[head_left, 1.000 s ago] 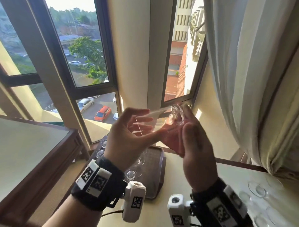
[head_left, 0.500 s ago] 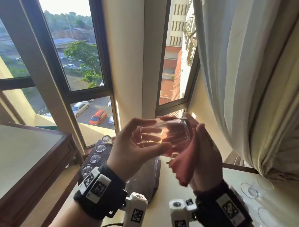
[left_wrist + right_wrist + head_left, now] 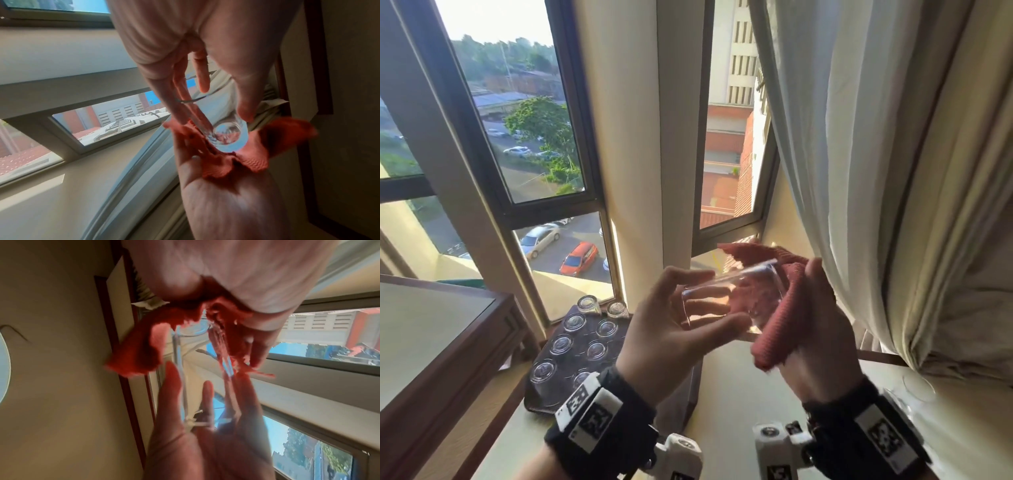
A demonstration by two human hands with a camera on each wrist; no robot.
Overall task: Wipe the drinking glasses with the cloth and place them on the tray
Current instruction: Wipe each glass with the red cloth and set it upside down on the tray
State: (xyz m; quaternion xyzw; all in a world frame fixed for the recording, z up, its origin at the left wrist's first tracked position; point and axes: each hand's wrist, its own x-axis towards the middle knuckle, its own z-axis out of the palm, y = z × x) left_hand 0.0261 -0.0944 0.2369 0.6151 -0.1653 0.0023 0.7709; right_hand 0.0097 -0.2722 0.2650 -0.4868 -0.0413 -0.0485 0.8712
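Note:
A clear drinking glass [image 3: 726, 301] lies on its side in mid-air in front of the window. My left hand [image 3: 722, 298] grips its open end between thumb and fingers. My right hand [image 3: 811, 308] holds a red cloth [image 3: 780, 329] wrapped round the glass's base end. In the left wrist view the glass [image 3: 228, 134] sits base-first in the cloth [image 3: 257, 155]. The right wrist view is blurred and shows the cloth [image 3: 139, 350] folded over the glass. The dark tray [image 3: 544, 401] lies low left with several upturned glasses [image 3: 573, 322] on it.
A cream tabletop [image 3: 739, 394] lies under my hands, with more clear glasses [image 3: 917, 387] standing at the right. A dark wooden side table [image 3: 448, 342] is at the left. A pale curtain [image 3: 859, 171] hangs close on the right and window frames stand behind.
The cloth, which hung below my right hand, now wraps over the glass's base end. Both hands and the glass sit lower in view, and more of the tray shows.

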